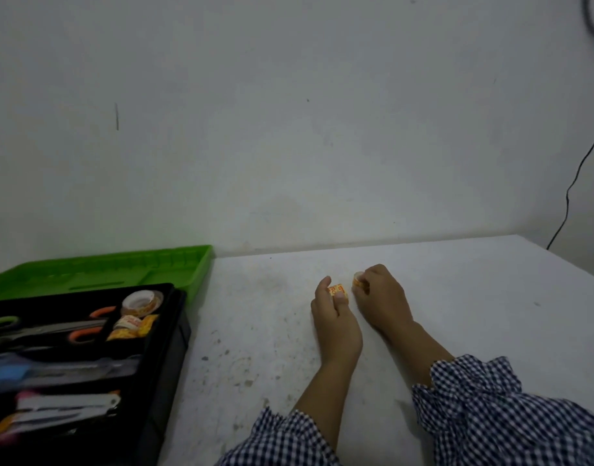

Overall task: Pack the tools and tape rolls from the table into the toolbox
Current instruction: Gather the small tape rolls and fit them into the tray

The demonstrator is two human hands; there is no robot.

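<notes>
On open counter (474,297), left hand (336,321) pinches orange roll (337,292), right hand (379,297) grips second roll (357,279); toolbox (174,348) at left edge.

Left hand (336,319) and right hand (381,297) side by side, fingers curled.
The left pinches a small orange-and-white tape roll (337,290) between thumb and fingers; the right grips a small pale tape roll (359,278). Bare forearms reach forward from blue-and-white checked sleeves (484,408).

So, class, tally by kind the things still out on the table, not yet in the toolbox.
Tape rolls: 2, the left tape roll pinched by the left hand, the right tape roll by the right hand.
Tools: 0 in view.
Total: 2.
</notes>
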